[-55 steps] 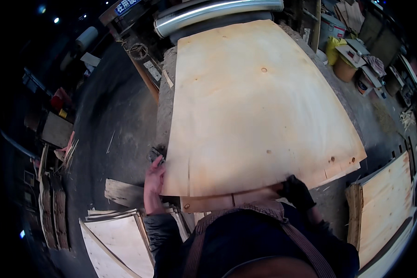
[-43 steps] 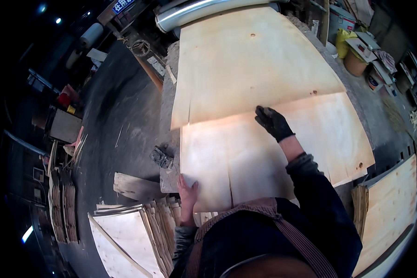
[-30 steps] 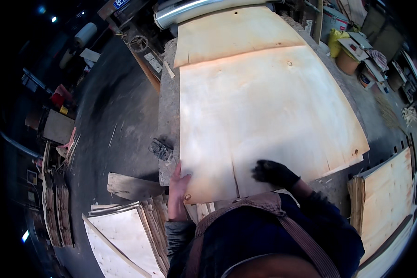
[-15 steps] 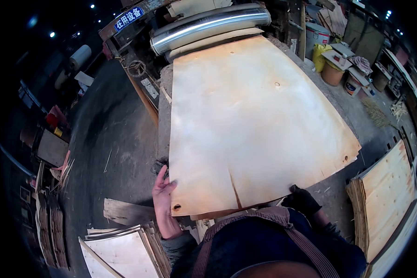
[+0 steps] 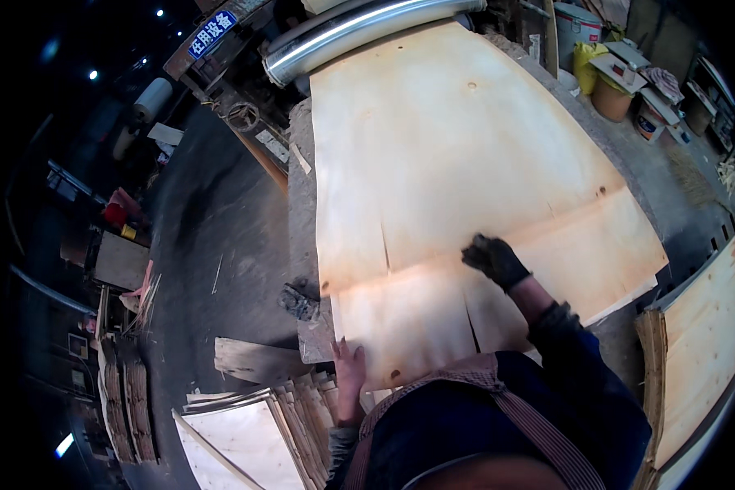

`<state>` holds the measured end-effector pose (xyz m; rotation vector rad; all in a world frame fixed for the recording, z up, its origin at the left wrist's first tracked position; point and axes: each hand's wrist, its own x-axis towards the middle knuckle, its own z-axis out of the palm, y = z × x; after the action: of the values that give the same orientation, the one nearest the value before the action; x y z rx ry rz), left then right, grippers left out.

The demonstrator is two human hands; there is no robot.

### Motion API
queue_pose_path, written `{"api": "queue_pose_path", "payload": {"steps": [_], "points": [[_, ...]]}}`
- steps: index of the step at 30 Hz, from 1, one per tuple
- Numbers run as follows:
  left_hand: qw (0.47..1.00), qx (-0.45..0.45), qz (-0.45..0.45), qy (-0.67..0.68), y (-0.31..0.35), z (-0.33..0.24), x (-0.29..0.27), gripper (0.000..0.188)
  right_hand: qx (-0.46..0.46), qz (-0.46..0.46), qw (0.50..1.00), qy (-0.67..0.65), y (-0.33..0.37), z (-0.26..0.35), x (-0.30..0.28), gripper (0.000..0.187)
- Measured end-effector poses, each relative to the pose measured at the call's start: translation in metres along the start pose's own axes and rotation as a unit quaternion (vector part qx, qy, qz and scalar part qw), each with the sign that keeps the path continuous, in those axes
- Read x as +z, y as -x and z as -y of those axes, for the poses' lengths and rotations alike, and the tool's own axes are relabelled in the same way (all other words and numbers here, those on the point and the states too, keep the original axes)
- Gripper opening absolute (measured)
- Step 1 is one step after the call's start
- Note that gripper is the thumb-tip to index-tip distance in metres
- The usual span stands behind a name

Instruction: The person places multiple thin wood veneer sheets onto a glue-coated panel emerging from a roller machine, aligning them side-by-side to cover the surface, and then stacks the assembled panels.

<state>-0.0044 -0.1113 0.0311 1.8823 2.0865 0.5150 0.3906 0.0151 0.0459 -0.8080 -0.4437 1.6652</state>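
A pale wood veneer sheet [image 5: 457, 155] stretches from the metal roller [image 5: 367, 37] back toward me. Beneath its near edge a second veneer sheet [image 5: 420, 318] shows, with a dark split and a knot hole. My left hand [image 5: 349, 371] is bare; its fingers are spread at the left edge of this nearer sheet. Over the right middle of the sheets is my right hand [image 5: 496, 261], in a black glove, close to the upper sheet's near edge. Its fingers look loosely bent and apart, with nothing seen in them; whether it touches the wood is hard to tell.
Stacked veneer [image 5: 233, 441] lies at my lower left, and another stack [image 5: 698, 327] stands at my right. A handwheel [image 5: 242, 117] sits left of the roller. Buckets [image 5: 611, 98] and a yellow bag [image 5: 586, 65] stand at the far right.
The upper veneer sheet has moved away from me toward the roller, uncovering the sheet below. My right hand has moved from the near edge onto the sheets. The view has shifted.
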Motion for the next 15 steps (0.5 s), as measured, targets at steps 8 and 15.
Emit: {"api": "queue_pose_path", "payload": {"steps": [8, 15], "points": [[0.982, -0.049, 0.002, 0.182, 0.001, -0.009, -0.007, 0.049, 0.049, 0.049, 0.984, -0.167, -0.061, -0.010, 0.011, 0.028], [0.928, -0.062, 0.023, 0.366, 0.005, -0.023, -0.036, 0.051, 0.214, 0.149, 0.957, -0.125, 0.081, -0.057, -0.011, 0.038]]}}
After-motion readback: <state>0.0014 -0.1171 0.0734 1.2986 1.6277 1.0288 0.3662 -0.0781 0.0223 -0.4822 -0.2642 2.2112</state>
